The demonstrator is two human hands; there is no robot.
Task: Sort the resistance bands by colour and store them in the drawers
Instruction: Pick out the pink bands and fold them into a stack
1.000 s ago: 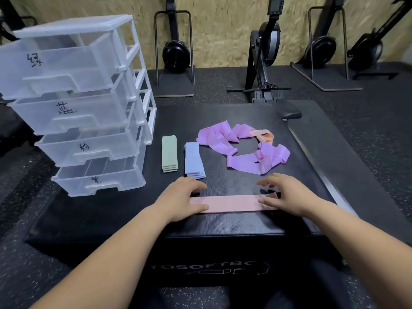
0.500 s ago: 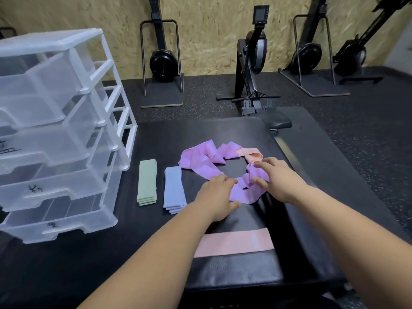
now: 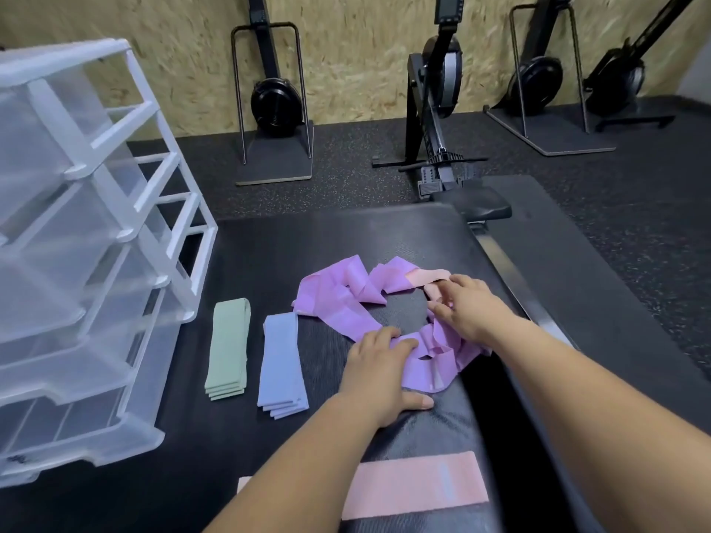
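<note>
A tangled pile of purple bands (image 3: 334, 302) lies mid-table on the black padded box (image 3: 346, 236), with a pink band (image 3: 425, 278) caught in its far right end. My right hand (image 3: 471, 307) has its fingers closed around that pink band. My left hand (image 3: 379, 373) rests flat on the near part of the purple pile, fingers apart. A flattened pink band (image 3: 419, 484) lies near the front edge. A stack of green bands (image 3: 227, 348) and a stack of blue bands (image 3: 282, 365) lie side by side, left of the pile. The clear drawer unit (image 3: 96, 263) stands at the left.
A rowing machine (image 3: 436, 109) stands just behind the box, its seat (image 3: 481, 211) and metal rail (image 3: 519, 286) running along the box's right side. Upright rowers on stands (image 3: 275, 105) line the wooden wall on dark rubber flooring.
Both hands left the flattened pink band at the front and reached forward to the purple pile. My right hand has moved further back onto the pink band in it. The view shifted forward.
</note>
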